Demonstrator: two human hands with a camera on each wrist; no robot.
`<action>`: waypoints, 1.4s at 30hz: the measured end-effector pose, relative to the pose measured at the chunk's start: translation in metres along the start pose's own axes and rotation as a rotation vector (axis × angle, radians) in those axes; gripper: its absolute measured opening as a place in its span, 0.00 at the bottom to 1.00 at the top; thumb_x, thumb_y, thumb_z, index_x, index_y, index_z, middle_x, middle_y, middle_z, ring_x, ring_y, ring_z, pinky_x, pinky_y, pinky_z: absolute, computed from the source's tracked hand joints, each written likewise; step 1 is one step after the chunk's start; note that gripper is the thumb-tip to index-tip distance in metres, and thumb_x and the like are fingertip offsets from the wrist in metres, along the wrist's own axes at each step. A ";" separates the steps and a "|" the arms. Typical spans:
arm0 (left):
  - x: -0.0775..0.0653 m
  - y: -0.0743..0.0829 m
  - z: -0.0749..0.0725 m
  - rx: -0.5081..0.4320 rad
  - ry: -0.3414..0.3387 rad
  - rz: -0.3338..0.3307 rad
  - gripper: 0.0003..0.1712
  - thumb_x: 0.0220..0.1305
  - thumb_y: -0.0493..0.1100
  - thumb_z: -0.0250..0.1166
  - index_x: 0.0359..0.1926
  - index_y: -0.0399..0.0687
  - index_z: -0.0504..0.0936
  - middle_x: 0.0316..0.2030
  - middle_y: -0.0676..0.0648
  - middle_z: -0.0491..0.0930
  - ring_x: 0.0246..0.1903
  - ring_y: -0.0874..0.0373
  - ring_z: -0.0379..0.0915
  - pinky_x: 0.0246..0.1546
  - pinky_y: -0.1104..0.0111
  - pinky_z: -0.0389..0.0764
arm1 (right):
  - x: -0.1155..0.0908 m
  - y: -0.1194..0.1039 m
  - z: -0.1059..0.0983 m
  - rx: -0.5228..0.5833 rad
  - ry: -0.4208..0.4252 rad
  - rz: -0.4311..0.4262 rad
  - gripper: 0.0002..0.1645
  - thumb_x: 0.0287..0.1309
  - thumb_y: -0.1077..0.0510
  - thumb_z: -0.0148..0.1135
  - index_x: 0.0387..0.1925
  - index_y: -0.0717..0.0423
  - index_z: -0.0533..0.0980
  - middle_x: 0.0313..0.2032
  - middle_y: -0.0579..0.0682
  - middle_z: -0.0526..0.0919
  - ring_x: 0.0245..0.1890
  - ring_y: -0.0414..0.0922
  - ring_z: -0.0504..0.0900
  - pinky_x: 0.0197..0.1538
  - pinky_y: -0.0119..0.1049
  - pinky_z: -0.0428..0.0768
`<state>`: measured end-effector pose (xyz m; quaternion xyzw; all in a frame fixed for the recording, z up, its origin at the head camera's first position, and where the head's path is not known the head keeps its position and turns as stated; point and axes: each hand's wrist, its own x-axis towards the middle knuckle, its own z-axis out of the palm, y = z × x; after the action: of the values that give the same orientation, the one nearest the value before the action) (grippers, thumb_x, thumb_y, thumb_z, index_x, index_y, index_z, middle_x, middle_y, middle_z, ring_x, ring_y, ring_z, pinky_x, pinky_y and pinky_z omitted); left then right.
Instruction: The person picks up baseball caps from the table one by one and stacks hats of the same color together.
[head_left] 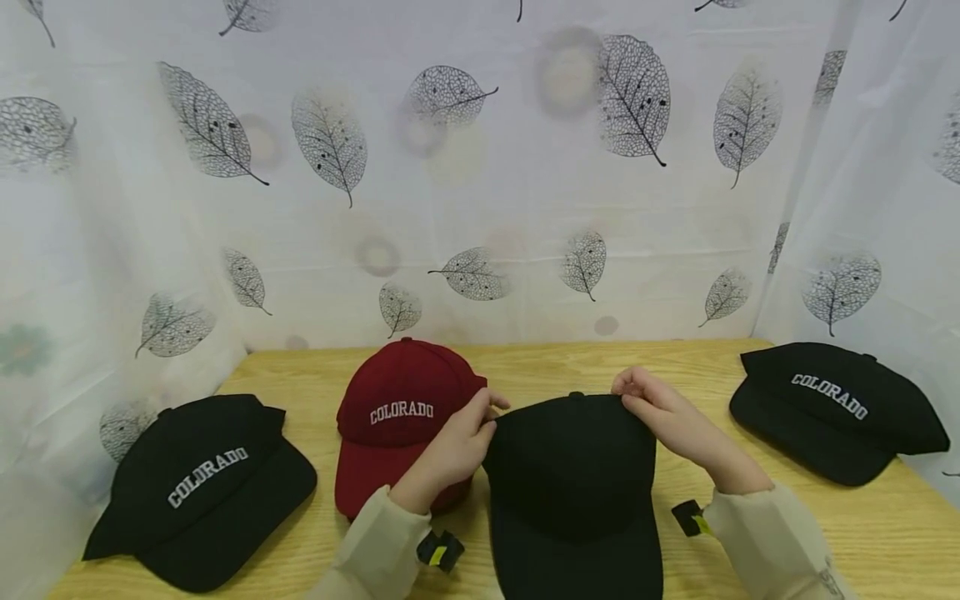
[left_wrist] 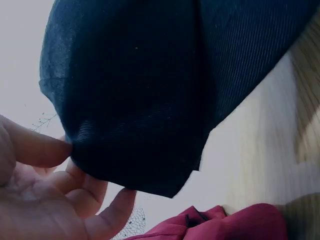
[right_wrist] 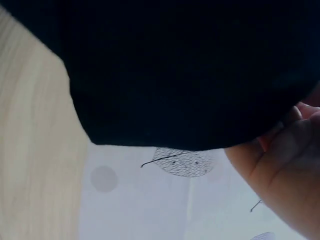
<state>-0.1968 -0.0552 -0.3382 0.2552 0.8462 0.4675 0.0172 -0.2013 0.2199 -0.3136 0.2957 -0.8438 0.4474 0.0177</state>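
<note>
Between my two hands is a plain black baseball cap [head_left: 573, 475], its crown toward the back and its brim toward me. With thumb and fingers, my left hand [head_left: 459, 437] pinches the cap's left edge; the left wrist view shows the thumb on the dark fabric [left_wrist: 135, 125] and fingers under the edge. My right hand [head_left: 671, 417] pinches the crown's top right edge. In the right wrist view the fingertips are partly hidden behind the black cap [right_wrist: 175, 85]. Just left of it, partly behind my left hand, sits a dark red cap [head_left: 401, 387] lettered COLORADO.
A black COLORADO cap [head_left: 217, 475] lies at the left of the wooden table [head_left: 667, 367], and another black COLORADO cap [head_left: 832, 408] at the right edge. Behind the table hangs a white curtain [head_left: 510, 192] printed with leaves.
</note>
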 end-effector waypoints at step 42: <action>-0.023 0.023 0.017 0.460 -0.635 -0.098 0.10 0.54 0.49 0.63 0.33 0.49 0.80 0.24 0.60 0.74 0.23 0.69 0.68 0.26 0.75 0.71 | -0.025 -0.053 0.066 -0.575 -0.574 0.059 0.17 0.41 0.45 0.68 0.32 0.49 0.77 0.25 0.37 0.75 0.23 0.32 0.71 0.27 0.31 0.73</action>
<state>-0.1627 -0.0417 -0.3339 0.3438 0.8925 0.1622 0.2429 -0.1379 0.1591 -0.3215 0.3672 -0.9134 0.0928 -0.1492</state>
